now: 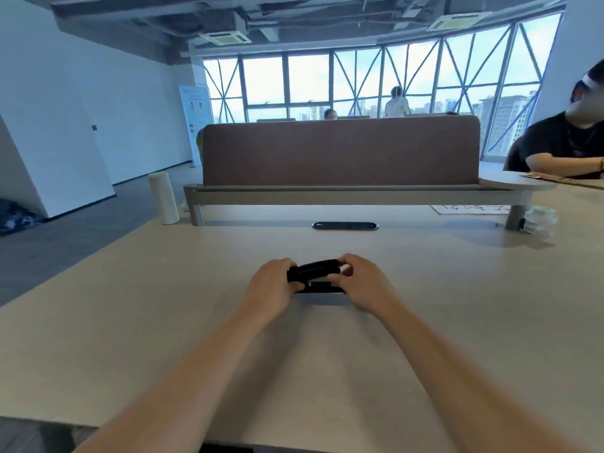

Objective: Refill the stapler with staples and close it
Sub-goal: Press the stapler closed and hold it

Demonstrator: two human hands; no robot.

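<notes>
Both bare forearms reach up from the bottom edge toward the middle of the frame. The left hand [273,282] is wrapped around the left end of a black stapler [315,276], and the right hand [359,282] pinches its right end with the fingertips, so both are gripping it. The stapler sits low on the pale table [130,322], dead center; its top arm looks tilted up a bit from the base, though it's blurry. Further back there's a dark oval cable slot [345,226], then a brown divider panel [340,152]. A white cylinder [163,197] stands at left, and another person [568,142] sits at far right.
</notes>
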